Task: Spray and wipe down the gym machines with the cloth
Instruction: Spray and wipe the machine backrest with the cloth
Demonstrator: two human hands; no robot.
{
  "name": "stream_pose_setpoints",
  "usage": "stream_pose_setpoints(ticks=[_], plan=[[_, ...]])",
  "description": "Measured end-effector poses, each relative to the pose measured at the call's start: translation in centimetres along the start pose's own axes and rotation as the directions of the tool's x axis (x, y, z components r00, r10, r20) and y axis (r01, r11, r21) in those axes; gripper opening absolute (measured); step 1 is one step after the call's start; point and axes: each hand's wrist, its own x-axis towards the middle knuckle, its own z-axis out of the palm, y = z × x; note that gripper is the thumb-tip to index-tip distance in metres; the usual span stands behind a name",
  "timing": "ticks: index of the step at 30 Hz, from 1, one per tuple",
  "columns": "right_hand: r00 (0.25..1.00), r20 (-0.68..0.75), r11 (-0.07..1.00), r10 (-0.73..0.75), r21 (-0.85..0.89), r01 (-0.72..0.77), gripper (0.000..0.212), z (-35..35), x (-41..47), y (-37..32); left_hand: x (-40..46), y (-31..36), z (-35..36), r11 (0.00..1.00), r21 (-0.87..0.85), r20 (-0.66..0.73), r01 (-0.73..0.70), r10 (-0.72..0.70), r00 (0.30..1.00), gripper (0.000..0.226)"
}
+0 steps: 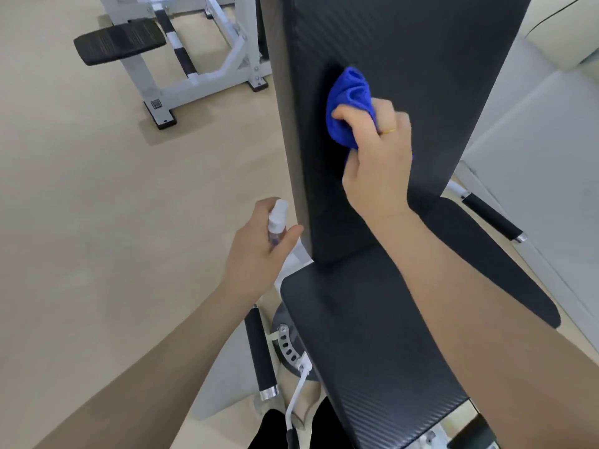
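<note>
Your right hand point(377, 150) bunches the bright blue microfibre cloth point(350, 102) against the upright black textured back pad point(405, 59). Near left, your left hand point(259, 244) grips the small clear spray bottle point(277, 222), white nozzle up, just beside the pad's edge.

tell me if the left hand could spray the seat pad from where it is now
Probably yes: the left hand holds the spray bottle just beside the seat pad, with nothing between them, though the nozzle's direction is unclear.
</note>
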Motion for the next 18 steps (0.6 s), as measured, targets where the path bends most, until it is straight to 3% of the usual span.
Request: stream_pose_setpoints(ticks=[4,7,9,12,14,16,18], plan=[[0.964,0.248,0.994,-0.093,-0.037,0.106,0.048,1.2,-7.0,1.4,-0.5,0.3,0.3,0.998,-0.012,-0.004,-0.067,0.067,0.998,0.015],[0.908,0.401,0.990,-0.119,-0.017,0.137,0.056,0.6,-8.7,1.8,-0.7,0.6,1.0,0.997,-0.018,0.002,-0.074,0.074,0.997,0.020],[0.916,0.375,0.988,-0.140,-0.003,0.152,0.051,-0.7,-6.6,1.9,-0.8,0.8,1.5,0.997,-0.026,-0.022,-0.076,0.075,0.997,0.022],[0.988,0.154,0.999,0.015,0.030,-0.020,0.053,-2.5,-0.5,2.4,-0.6,2.1,1.8,0.993,-0.014,-0.066,-0.117,0.116,0.991,0.029],[0.993,0.085,0.995,0.081,0.045,-0.085,0.056,-2.3,1.4,2.5,-0.4,2.9,1.6,0.989,0.040,-0.042,-0.140,0.141,0.989,0.043],[0.990,0.135,0.998,0.047,0.037,-0.052,0.056,-1.4,-0.4,2.7,-0.2,3.5,1.3,0.983,0.090,-0.004,-0.161,0.162,0.987,0.049],[0.962,0.274,1.000,-0.011,-0.010,0.014,0.054,-0.5,-4.5,3.3,0.0,3.6,1.1,0.975,0.134,-0.004,-0.179,0.182,0.983,0.050]])
